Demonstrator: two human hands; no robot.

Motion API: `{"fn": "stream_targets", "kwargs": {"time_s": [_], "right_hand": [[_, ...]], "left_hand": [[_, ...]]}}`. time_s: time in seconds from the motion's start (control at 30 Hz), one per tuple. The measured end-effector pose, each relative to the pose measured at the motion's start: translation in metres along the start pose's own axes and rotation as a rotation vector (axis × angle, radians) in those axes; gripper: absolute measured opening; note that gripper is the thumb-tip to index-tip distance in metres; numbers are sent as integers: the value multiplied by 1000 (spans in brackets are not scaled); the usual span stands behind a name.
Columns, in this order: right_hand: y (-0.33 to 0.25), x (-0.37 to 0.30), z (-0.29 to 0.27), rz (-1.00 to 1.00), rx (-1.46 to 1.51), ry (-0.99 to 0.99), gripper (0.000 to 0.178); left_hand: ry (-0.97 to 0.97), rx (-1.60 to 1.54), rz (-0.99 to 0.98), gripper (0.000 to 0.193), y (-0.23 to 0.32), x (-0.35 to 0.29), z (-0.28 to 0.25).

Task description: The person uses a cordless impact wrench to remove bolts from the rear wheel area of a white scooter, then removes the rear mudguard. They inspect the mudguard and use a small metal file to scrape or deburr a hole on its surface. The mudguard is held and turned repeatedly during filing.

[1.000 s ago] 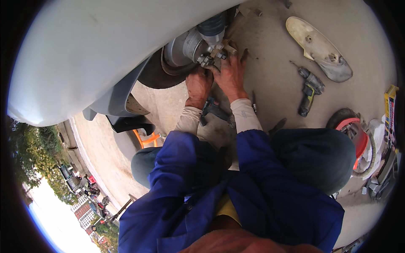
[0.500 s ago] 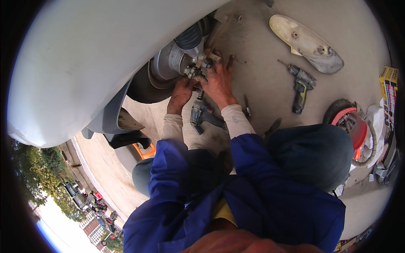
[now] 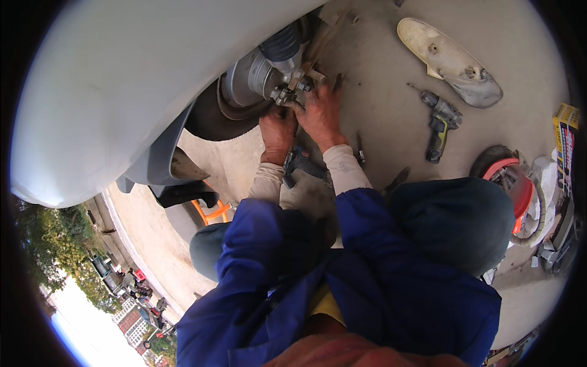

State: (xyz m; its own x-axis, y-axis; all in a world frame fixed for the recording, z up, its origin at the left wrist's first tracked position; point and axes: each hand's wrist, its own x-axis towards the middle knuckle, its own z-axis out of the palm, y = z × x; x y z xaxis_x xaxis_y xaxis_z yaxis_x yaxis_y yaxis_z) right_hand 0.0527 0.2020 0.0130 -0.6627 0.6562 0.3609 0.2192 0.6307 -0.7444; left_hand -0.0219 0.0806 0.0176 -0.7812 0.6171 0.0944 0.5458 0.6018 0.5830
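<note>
Both hands are at the axle end of a wheel [image 3: 235,116] with a silver hub [image 3: 249,82]. A cluster of bolts and nuts [image 3: 284,95] sits there, beside a metal bracket [image 3: 315,76] under a black ribbed shock absorber [image 3: 282,48]. My right hand [image 3: 321,116] is closed on the bracket from the right, its thumb by the bolts and one finger sticking outward. My left hand [image 3: 278,129] is closed just below the bolts; its fingertips and whatever they hold are hidden. Beneath the wrists a cordless impact driver [image 3: 302,164] lies on the floor, partly covered by my left hand.
A large white body panel [image 3: 153,73] curves over the left. On the floor at right lie a cordless drill [image 3: 440,122], a pale oval cover [image 3: 452,61], a small pointed tool [image 3: 361,147] and a red-rimmed wheel part [image 3: 516,189]. A yellow box [image 3: 566,140] stands beyond, and an orange frame [image 3: 211,211] at left.
My left hand has shifted rightward and up, closer to my right hand, and now covers the front of the impact driver. My right hand stays at the bracket. The view has shifted slightly.
</note>
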Motion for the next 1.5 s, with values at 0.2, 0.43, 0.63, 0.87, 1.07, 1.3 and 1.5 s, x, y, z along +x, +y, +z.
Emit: {"fn": "stream_targets", "kwargs": {"time_s": [0.2,0.43,0.63,0.87,1.07,1.3,1.5], "right_hand": [[-12,-2,-8,51,27,-50,67],[-13,0,-8,91,73,-27,76],[-1,-2,-12,178,189,-1,85],[53,-15,-28,455,321,252,49],[120,27,-76,700,183,579,31],[162,60,-121,606,-468,399,45],[210,64,-147,540,-1006,-348,33]], "left_hand": [[-390,-257,-97,23,-24,11,-20],[-48,119,-20,25,-1,7,-9],[-103,-265,-56,26,-28,1,11],[-447,-7,-98,41,-5,-19,50],[-533,-22,41,34,26,-9,89],[-507,-230,42,32,46,19,119],[-511,-387,-19,33,63,34,126]]}}
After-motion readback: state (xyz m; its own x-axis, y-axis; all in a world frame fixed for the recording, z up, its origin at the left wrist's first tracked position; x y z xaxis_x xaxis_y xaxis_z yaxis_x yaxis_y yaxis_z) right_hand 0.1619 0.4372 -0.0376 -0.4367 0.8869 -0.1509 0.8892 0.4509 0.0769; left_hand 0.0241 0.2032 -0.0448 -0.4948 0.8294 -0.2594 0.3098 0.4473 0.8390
